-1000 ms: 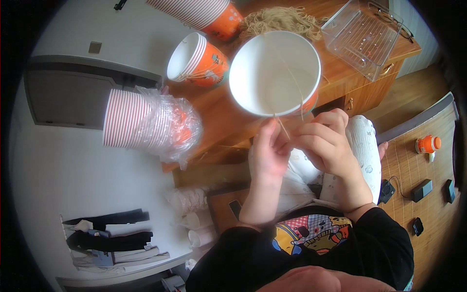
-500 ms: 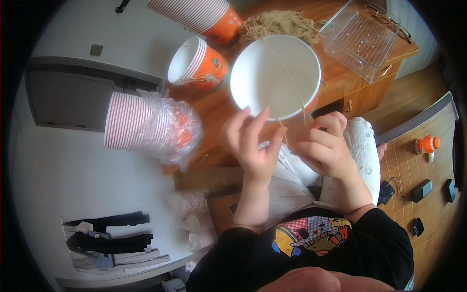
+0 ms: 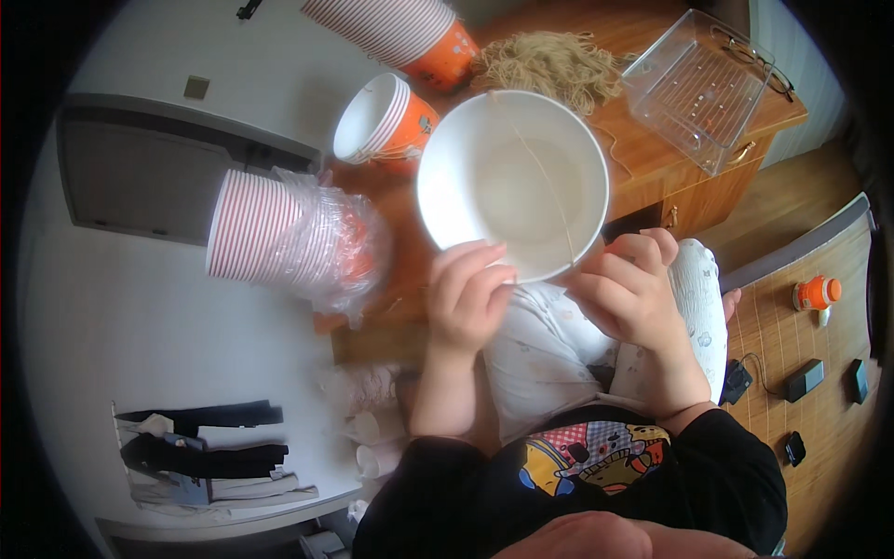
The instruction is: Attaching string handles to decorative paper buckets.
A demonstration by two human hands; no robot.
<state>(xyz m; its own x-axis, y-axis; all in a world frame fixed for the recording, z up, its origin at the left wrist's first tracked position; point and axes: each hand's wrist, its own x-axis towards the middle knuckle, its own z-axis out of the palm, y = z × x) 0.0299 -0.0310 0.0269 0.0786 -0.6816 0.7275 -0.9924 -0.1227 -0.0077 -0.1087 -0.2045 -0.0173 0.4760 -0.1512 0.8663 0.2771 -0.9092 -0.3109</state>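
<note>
1. Since a second ago, my left hand (image 3: 468, 298) has let go of the pinch it shared with the right and now rests against the near rim of the white paper bowl (image 3: 512, 182), fingers loosely curled, steadying it rather than gripping.
2. My right hand (image 3: 629, 293) is closed in a pinch at the bowl's near right rim; I judge it holds the end of the thin tan string (image 3: 549, 191) that runs across the bowl's inside, kept taut that way.
3. I see the bowl held above the near edge of the wooden desk (image 3: 652, 163), over my lap.
4. Spare string lies in a tangled heap (image 3: 549, 65) at the desk's far edge, within reach.
5. A short stack of orange cups (image 3: 386, 121) sits left of the bowl; a plastic-wrapped sleeve of cups (image 3: 289, 238) lies on its side at the left edge, and a clear plastic tray (image 3: 703, 88) occupies the right corner.
</note>
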